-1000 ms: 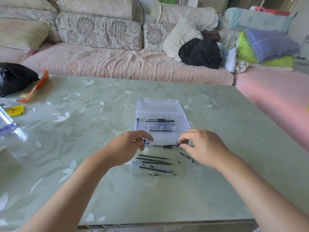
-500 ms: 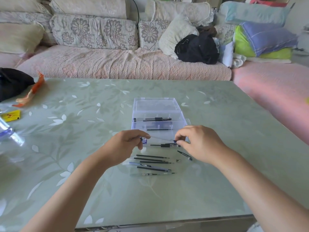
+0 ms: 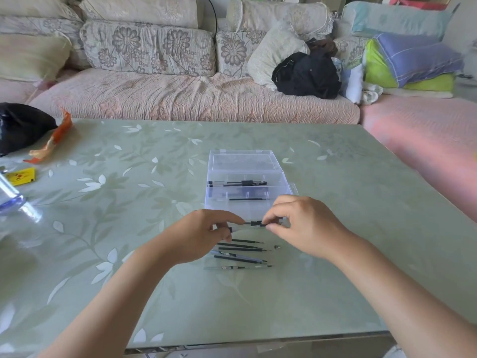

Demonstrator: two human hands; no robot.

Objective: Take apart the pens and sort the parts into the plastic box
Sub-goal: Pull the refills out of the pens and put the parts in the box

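A clear plastic box (image 3: 247, 195) stands open at the table's middle, with its lid (image 3: 244, 161) lying flat behind it. A whole pen (image 3: 238, 183) lies in a far compartment and a black refill (image 3: 249, 199) in a nearer one. Just in front of the box, my left hand (image 3: 198, 236) and my right hand (image 3: 304, 223) pinch the two ends of one black-clipped pen (image 3: 254, 224), held level above the table. Below my hands lie several black refills (image 3: 242, 248), a clear barrel (image 3: 227, 267) and a small tip (image 3: 277, 247).
At the table's left edge are a black bag (image 3: 20, 125), an orange wrapper (image 3: 51, 140), a yellow card (image 3: 22, 176) and a clear blue-rimmed object (image 3: 11, 200). A sofa (image 3: 180, 99) with cushions and clothes runs behind the table.
Both hands have drawn closer together on the pen. The thin part stretched between my fingers half a second ago is no longer visible. The camera has tilted a little.
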